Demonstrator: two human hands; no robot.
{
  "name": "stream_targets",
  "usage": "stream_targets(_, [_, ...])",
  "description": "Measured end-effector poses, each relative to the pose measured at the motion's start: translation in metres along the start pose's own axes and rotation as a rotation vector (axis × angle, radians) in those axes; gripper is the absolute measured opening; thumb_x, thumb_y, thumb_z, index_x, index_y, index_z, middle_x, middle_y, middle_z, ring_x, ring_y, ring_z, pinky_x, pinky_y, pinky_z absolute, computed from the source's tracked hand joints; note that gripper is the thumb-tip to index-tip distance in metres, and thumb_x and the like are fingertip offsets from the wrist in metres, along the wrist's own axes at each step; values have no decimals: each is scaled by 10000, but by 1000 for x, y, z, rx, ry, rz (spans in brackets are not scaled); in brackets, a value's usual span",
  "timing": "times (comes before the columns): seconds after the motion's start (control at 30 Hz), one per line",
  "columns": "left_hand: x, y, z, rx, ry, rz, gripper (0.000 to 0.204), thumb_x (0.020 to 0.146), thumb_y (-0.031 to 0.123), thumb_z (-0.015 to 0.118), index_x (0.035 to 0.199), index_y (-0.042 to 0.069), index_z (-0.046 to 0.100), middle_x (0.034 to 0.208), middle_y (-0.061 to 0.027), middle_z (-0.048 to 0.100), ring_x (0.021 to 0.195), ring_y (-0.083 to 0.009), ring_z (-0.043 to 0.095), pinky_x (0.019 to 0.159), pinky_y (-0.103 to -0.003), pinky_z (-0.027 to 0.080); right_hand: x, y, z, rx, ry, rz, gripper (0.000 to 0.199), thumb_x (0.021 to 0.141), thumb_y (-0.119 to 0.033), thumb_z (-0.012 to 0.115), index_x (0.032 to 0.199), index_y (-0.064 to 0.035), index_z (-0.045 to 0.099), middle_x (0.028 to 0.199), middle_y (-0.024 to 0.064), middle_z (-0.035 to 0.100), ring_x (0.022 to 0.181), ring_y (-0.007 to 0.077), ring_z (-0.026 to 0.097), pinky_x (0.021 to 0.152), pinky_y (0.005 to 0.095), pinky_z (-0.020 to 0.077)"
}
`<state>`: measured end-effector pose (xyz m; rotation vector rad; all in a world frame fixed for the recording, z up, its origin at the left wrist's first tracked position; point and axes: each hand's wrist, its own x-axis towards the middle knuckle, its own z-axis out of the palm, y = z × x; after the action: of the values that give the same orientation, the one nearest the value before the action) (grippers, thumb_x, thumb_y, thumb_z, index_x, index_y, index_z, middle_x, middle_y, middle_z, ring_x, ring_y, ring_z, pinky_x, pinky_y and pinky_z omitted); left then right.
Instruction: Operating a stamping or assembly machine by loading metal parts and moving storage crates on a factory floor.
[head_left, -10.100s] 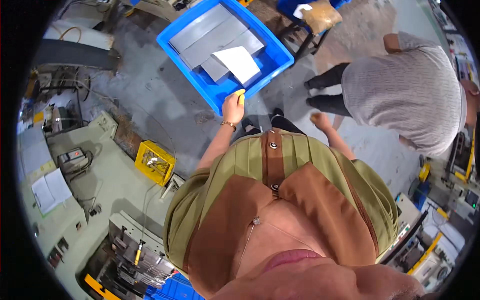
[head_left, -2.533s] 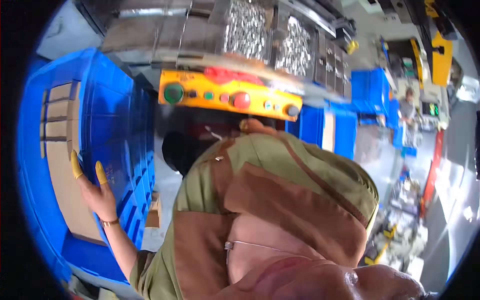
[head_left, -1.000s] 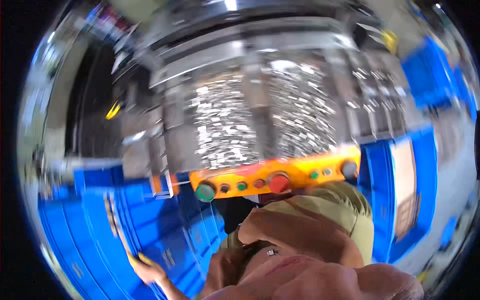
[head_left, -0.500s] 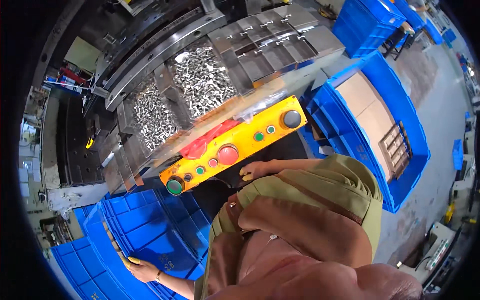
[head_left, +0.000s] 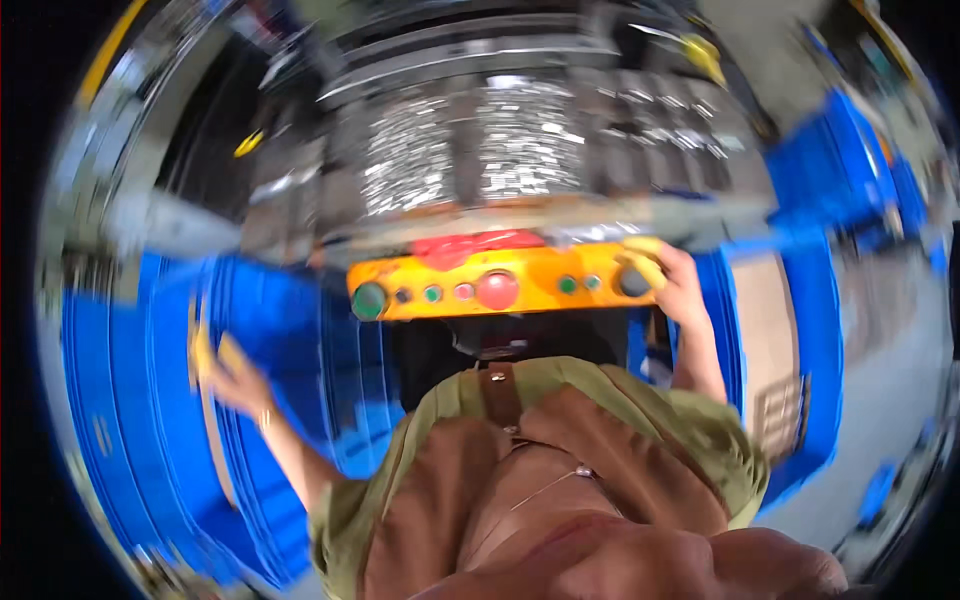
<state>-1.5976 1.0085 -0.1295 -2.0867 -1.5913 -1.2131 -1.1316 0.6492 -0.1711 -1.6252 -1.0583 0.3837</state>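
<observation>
My left hand (head_left: 234, 382) is over the blue crate (head_left: 270, 345) at the left, beside a tan strip inside it. Yellow covers sit on its fingertips, and the fingers look stretched out and apart, though smeared. My right hand (head_left: 682, 290) is at the right end of the yellow control panel (head_left: 530, 302). Its yellow-tipped fingers reach out by the black button (head_left: 634, 281); whether they press it, I cannot tell. A large red button (head_left: 497, 290) is mid-panel, and a green button (head_left: 369, 300) is at the left end.
Behind the panel, two heaps of small metal screw-like parts (head_left: 530, 135) lie on the machine bed. Red cloth or plastic (head_left: 475, 247) hangs over the panel's back edge. At the right is a blue crate (head_left: 822, 345) with cardboard (head_left: 765, 310) and a metal grid-like piece (head_left: 780, 415).
The view has swung round, so the panel lies nearly level. My right hand has moved from before my lap up to the black button. My left hand stays by the left crate.
</observation>
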Motion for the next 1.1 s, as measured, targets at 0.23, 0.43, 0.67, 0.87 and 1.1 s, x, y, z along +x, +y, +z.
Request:
stream_targets(0.23, [38,82,59,-257,-258,355,375,836,113,652,1199,33,598,1233,-114,606,1113,-284,568,975,-354,423,35,-2,28,179,-117,51,240,865,2,590,1095,-4,661,988,80,709,876,174,656,770,248,496])
stream_targets(0.43, [56,145,88,-384,-512,378,330,826,73,643,1150,10,624,1164,-120,641,1036,-287,599,918,-353,459,73,-42,3,-148,-41,-164,231,830,-6,628,1055,-6,680,995,91,709,852,181,660,779,268,503])
stream_targets(0.67, [51,245,101,-713,-548,765,303,814,73,645,1114,35,648,1125,-114,656,958,-257,623,846,-328,493,164,-68,21,-560,-22,-380,221,807,-80,655,1024,-47,684,982,94,704,787,267,659,733,325,518])
stream_targets(0.87, [52,280,126,-334,-710,822,224,799,146,652,1008,72,671,971,-77,684,839,-257,635,776,-367,503,214,-60,58,-724,-205,-347,195,785,-94,658,969,-32,674,953,95,693,760,281,640,686,363,501])
stream_targets(1.1, [42,275,154,-484,-922,597,169,796,56,656,964,36,665,844,-70,681,689,-206,625,655,-311,501,227,-32,83,-816,-319,-385,166,771,-84,665,923,-19,652,916,105,675,742,268,628,679,354,498])
